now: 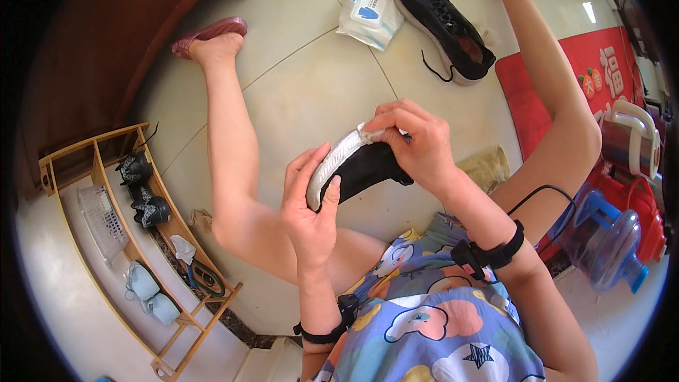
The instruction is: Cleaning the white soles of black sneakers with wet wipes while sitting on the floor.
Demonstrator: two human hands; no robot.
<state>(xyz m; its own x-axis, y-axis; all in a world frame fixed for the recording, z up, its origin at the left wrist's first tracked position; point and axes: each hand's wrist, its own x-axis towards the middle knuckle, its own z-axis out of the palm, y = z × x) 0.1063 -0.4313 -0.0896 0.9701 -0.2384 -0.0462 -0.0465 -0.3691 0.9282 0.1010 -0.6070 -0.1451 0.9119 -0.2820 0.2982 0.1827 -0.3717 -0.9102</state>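
Observation:
Between my knees I hold a black shoe (358,175) tipped on its side, its pale sole edge (337,156) facing up and away. My left hand (312,204) grips one end, thumb on the black upper and fingers against the sole. The fingertips of my right hand (416,140) pinch a small white wipe (367,133) against the sole edge. Part of the shoe is hidden behind my right hand. On the tiles beyond lies a second black lace-up shoe (440,24), one lace trailing. Beside it is an opened-out white pack of wipes (371,8).
At left stands a wooden shoe rack (122,193) holding dark shoes (143,204), light-blue shoes (151,294) and a plastic basket (103,223). A red mat (578,82), a clear blue water jug (604,239) and a red container (647,217) are at right. A yellowish cloth (485,167) lies near my right knee.

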